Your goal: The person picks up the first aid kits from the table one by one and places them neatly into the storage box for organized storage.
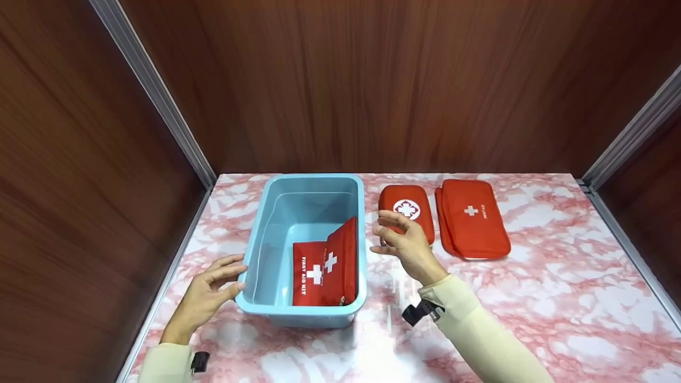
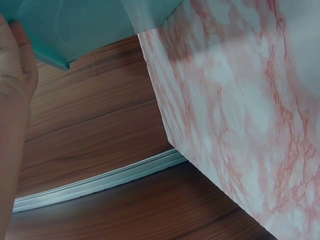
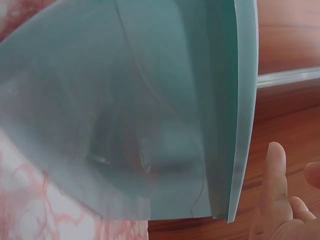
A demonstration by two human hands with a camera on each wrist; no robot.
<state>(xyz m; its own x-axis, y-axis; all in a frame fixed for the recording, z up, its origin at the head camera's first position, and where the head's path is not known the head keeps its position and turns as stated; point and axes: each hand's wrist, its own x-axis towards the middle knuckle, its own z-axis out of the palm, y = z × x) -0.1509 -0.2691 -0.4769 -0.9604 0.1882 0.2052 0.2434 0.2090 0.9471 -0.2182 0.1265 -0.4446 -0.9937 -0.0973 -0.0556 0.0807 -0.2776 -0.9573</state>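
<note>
A light blue plastic bin (image 1: 303, 309) stands on the table in the head view. Inside it, one red first aid pouch (image 1: 304, 252) lies on the bottom, and a second red pouch (image 1: 347, 242) leans against the right wall. My left hand (image 1: 205, 290) is at the bin's left rim, fingertips at the edge and thumb apart from the fingers. To the right of the bin, my right hand (image 1: 409, 247) hovers with spread, slightly bent fingers, holding nothing. It partly covers a small red first aid case (image 1: 392, 194) with a round white emblem.
A larger red first aid bag (image 1: 473, 231) lies right of the small case. The marbled pink and white table (image 1: 574, 298) is bounded by brown wood-grain panels (image 1: 383, 85) at the back and sides, with metal strips (image 1: 159, 96) at the corners.
</note>
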